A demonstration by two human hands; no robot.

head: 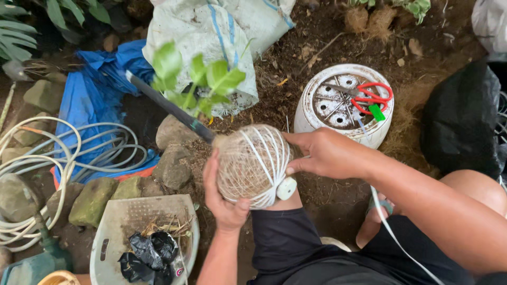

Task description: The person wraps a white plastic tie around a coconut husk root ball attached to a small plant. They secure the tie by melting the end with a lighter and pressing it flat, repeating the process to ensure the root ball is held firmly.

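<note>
Both hands busy: left hand (224, 203) cups the round brown fibre root ball (252, 164) from below, clenched on it; right hand (322, 154) pinches the white plastic twine (266, 153) already wound over the ball in many loops. I see the ball held at lap height, above bare soil, a green leafy sapling (198, 79) sticking out of its far end beside a dark rod-like stem or handle (169, 108) — can't tell which. Small white spool-like cap (287, 188) sits at the ball's near end; loose twine tail (393, 235) runs down past the knee.

My judgement: keep twine taut, space wraps evenly, rotate ball with the left palm, don't crush the fibre.

Ground is dark loose soil (327, 200), outdoors. Upturned white plastic pot (343, 103) just beyond, red-handled scissors (369, 97) on top. Grey stones (174, 158) left, coiled pale hose (58, 163), blue tarp (100, 89), white woven sack (211, 31), white perforated basket (142, 232) holding black plastic scraps.
</note>
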